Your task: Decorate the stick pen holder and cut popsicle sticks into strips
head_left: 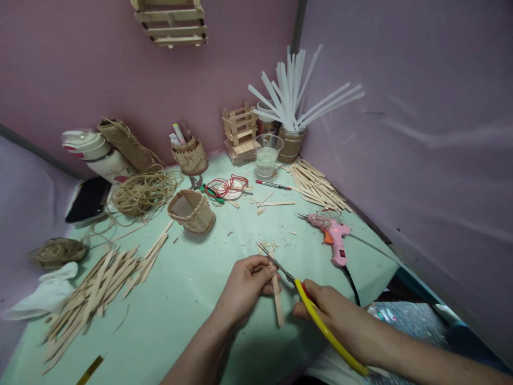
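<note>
Between the thumb and fingers of my left hand [252,280] is a flat wooden craft stick [277,302], its long end pointing towards me. My right hand [336,313] grips yellow-handled scissors [320,323]. Their metal blades reach across the upper end of the stick, close to my left fingertips. Whether the blades are fully closed I cannot tell. Small wood offcuts [262,247] lie on the table just beyond the blades. A small stick-covered pot [192,211] with a braided rim stands tilted to the left of my hands.
At right lies a pink glue gun [334,238] with its cord. Craft sticks form a left pile [94,286] and a back-right pile [316,184]. Behind are a clear cup [266,155], red cord [226,185], pruners [210,192], a pen [273,185] and twine [140,192].
</note>
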A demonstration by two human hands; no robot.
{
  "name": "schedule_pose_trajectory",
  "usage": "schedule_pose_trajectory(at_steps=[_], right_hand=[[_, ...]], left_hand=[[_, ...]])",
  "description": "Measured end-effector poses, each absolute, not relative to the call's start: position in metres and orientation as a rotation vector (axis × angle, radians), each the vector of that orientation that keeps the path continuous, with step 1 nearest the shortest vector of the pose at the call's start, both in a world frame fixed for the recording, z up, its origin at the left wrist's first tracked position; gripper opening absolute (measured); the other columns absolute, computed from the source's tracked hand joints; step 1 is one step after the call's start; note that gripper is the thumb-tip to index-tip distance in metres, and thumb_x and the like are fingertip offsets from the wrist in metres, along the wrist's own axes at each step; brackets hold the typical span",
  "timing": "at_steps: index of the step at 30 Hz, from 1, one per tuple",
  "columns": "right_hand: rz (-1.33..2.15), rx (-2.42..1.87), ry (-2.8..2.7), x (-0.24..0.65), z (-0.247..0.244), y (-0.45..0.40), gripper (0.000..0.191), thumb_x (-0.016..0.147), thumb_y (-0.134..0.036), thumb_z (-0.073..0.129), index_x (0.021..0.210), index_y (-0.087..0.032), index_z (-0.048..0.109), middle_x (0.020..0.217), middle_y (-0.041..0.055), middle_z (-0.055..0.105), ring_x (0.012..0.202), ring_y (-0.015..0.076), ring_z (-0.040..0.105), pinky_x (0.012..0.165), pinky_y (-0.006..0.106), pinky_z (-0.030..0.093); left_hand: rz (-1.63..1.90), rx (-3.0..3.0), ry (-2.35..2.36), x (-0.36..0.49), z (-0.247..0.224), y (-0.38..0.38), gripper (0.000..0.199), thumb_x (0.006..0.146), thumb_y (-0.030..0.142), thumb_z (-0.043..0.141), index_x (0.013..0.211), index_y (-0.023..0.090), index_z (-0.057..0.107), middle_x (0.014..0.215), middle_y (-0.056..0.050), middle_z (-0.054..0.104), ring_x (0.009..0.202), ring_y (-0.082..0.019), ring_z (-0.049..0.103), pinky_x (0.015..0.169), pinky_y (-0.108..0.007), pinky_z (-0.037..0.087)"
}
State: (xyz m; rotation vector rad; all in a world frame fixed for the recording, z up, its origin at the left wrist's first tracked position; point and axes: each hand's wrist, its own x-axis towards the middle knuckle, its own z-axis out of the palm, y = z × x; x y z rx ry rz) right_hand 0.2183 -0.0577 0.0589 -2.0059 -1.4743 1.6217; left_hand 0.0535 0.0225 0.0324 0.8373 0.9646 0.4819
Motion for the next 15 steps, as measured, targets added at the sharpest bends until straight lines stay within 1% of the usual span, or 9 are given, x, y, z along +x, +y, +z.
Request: schedule_pose_trajectory(at_steps=[6,10,13,15], right_hand=[[1.625,-1.988,-1.455,0.222,0.046,-0.062,0.029,0.082,-0.047,0.053,0.073,-0.020,0.043,0.067,-0.0012,0.053,0.061,0.0138,0.045,0.055,0.026,0.031],[1.643,-1.982,-1.517,0.225,0.054,-0.062,0.028,0.083,-0.047,0.050,0.078,-0.020,0.044,0.071,-0.0003,0.054,0.063,0.0143,0.046,0.056,0.026,0.033],[1.677,-1.987,-1.585,0.226,0.062,-0.061,0.033,0.081,-0.053,0.051,0.082,-0.020,0.046,0.074,0.0008,0.056,0.063,0.0148,0.047,0.056,0.026,0.034],[1.695,-1.997,-1.568,0.226,0.064,-0.060,0.037,0.081,-0.056,0.051,0.082,-0.019,0.047,0.074,0.0016,0.058,0.063,0.0152,0.049,0.056,0.026,0.035]], left_hand=[[0.457,0.755,0.983,0.058,0.033,0.023,0.032,0.064,0.037,0.078,0.072,0.011,0.060,0.063,-0.001,0.058,0.059,-0.010,0.057,0.062,-0.026,0.054],[0.414,0.758,0.983,0.057,0.034,0.022,0.033,0.064,0.038,0.078,0.071,0.011,0.060,0.063,-0.001,0.058,0.058,-0.010,0.057,0.062,-0.025,0.054],[0.349,0.749,0.950,0.056,0.034,0.021,0.033,0.064,0.038,0.077,0.071,0.011,0.060,0.063,-0.002,0.060,0.056,-0.010,0.058,0.060,-0.024,0.054],[0.329,0.728,0.936,0.055,0.033,0.022,0.033,0.064,0.038,0.077,0.070,0.011,0.060,0.062,-0.002,0.060,0.055,-0.010,0.058,0.058,-0.023,0.053]])
